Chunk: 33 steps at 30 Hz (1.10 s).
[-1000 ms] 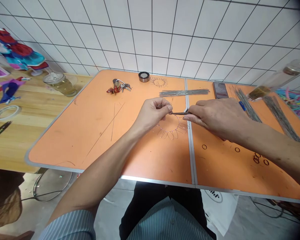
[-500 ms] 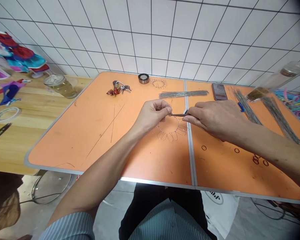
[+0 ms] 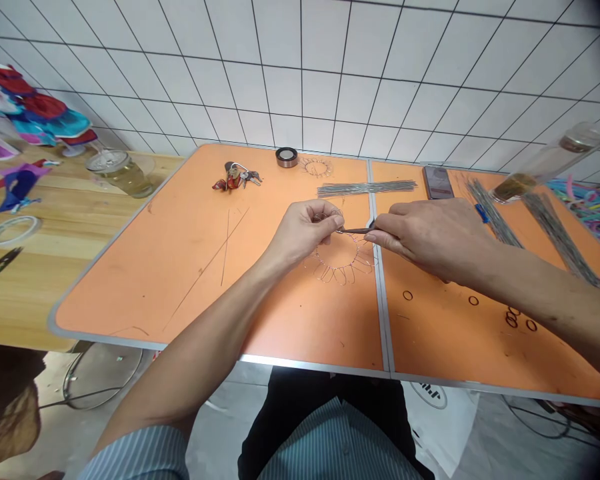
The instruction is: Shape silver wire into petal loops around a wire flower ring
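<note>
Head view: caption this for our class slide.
Left hand pinches a looped wire ring; right hand holds a slim dark tool.

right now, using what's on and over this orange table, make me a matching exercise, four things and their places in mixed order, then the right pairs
Things
1. bunch of keys
2. slim dark tool
3. phone
4. nearer looped wire ring

Places
A. gripped by the right hand
B. lying flat, right of the metal seam
C. held in the fingers of the left hand
D. left of the tape roll

Pairs: 1-D, 2-A, 3-B, 4-C
</note>
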Motion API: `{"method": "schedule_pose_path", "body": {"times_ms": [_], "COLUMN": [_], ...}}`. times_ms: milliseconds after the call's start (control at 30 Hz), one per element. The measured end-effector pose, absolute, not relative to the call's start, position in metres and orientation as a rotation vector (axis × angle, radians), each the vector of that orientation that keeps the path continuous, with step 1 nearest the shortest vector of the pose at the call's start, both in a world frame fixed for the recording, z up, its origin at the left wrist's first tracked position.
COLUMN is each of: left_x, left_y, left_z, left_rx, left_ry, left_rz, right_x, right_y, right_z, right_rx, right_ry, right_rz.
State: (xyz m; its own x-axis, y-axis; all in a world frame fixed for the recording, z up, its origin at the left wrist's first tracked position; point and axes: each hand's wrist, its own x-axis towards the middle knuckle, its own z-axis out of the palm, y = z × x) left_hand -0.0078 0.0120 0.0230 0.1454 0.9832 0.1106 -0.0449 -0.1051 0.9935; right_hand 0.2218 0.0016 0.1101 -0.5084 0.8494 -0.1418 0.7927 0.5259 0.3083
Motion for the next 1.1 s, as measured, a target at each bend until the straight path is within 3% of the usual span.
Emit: {"method": "schedule_pose_path", "body": {"times_ms": [400,667,1100], "left_x": [-0.010,-0.016,-0.018], "left_y": [0.015,0.020,0.020], "left_z": [0.021,0.019,0.019], "left_rx": [1.298,1.254,1.173], "left_ry": [0.936,0.773,0.659], "left_rz": [1.206,1.184,1.161], "right_x": [0.221,0.247,0.252], "right_y": [-0.004,0.005,0.006], "right_z": [0.113,0.108,0.090], "right_rx": [1.406,1.521,1.521], "right_ry": [2.532,2.798,2.978], "right_rz": [0.289,-0.006,-0.090]}}
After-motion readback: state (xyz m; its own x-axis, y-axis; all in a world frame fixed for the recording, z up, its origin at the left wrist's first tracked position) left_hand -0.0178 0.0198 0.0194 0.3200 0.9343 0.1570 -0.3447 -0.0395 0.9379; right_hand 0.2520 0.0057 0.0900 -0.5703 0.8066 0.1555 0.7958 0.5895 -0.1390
